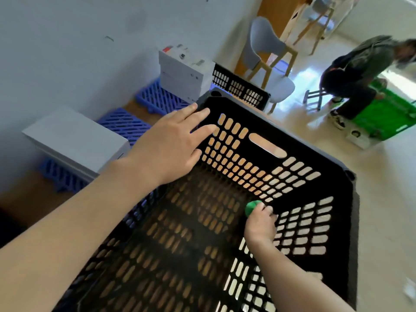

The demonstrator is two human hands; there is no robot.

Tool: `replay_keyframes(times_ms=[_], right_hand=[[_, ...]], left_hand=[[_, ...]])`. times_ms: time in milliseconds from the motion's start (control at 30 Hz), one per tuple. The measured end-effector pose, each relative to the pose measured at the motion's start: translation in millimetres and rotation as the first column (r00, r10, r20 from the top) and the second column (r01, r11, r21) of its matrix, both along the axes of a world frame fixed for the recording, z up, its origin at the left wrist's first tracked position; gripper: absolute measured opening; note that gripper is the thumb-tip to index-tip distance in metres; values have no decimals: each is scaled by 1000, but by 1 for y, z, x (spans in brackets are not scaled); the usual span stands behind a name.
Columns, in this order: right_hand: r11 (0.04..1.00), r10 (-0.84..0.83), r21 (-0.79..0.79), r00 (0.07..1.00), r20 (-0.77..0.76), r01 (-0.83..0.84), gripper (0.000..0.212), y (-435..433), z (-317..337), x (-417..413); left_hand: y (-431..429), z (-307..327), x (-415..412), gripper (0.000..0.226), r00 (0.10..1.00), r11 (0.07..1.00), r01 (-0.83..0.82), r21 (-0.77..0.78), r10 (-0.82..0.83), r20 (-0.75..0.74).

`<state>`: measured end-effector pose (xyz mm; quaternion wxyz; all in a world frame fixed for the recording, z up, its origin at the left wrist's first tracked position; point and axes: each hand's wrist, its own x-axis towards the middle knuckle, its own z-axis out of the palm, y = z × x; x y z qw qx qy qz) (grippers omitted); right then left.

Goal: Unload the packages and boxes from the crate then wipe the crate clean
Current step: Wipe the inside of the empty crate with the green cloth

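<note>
Currently I see the crate filling the middle and lower part of the head view, standing on the floor right below me and tipped slightly in the picture. It is black plastic, deep and rectangular, with a thick rim and rounded corners. Its walls and bottom are pierced all over by rows of short oblong slots, and one long grip opening is cut through the far wall. The pale floor and a tan wood tone show through the slots. No package or box lies inside it.

My left hand lies flat against the far left corner, with fingers straight and a little apart, the tips touching the rim and the top of the far wall. My right hand is down inside, low in the far right corner, its fingers curled tight round a small green wad. Whether that is cloth or sponge I cannot tell. The wad sits against the wall just above the crate's bottom.

To the left, white boxes rest on blue pallets along the wall. A second black crate stands just behind mine, with a grey chair beyond it. At far right another person bends over a green crate
</note>
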<state>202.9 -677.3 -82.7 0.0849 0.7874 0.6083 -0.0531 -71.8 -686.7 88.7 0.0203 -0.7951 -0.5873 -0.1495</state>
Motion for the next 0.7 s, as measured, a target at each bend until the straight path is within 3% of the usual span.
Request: replay_keyframes(times_ms=[133, 267, 400, 500, 633, 700], right_hand=[[967, -107, 215, 982, -158, 140, 31, -3, -22, -8], [895, -191, 336, 934, -303, 292, 29, 0, -30, -17], [935, 60, 352, 949, -310, 55, 33, -48, -39, -51], [922, 300, 343, 891, -340, -179, 45, -107, -45, -95], [762, 637, 350, 731, -245, -546, 54, -132, -45, -110], [705, 687, 373, 710, -151, -603, 54, -108, -42, -90]], left_hand=[[1, 2, -1, 53, 979, 1000, 16, -13, -13, 203], [3, 1, 1, 53, 975, 999, 29, -16, -25, 220], [5, 2, 4, 51, 965, 999, 16, -36, -6, 263], [2, 3, 3, 50, 961, 999, 10, -41, 2, 277], [-2, 3, 1, 52, 964, 999, 13, -34, -3, 267], [-3, 5, 0, 53, 970, 999, 7, -34, 1, 244]])
